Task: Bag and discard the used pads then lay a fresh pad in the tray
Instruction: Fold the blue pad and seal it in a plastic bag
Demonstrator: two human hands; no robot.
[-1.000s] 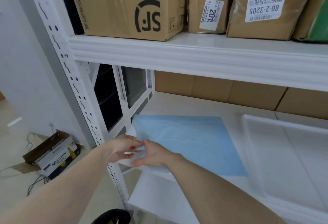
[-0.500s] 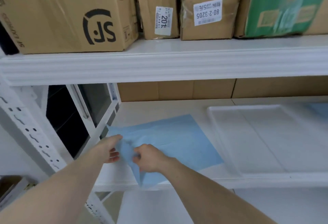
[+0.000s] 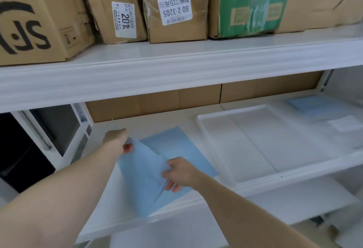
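Blue pad [image 3: 182, 155] near the shelf [image 3: 157, 122] front edge, left of the empty tray [image 3: 202, 122]. Left hand [image 3: 117, 139] pinching the raised corner, right hand [image 3: 179, 171] gripping the fold, probably to lift it free.

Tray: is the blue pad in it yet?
No. The blue pad lies on the shelf left of the tray, gripped by both hands.

One head cam, wide-angle, looks fwd & down from above the forearms, close to the lower shelf [image 3: 294, 173]. Upper shelf [image 3: 176, 67] w/ boxes fills the top of the view. No 2nd view, so no overlap.
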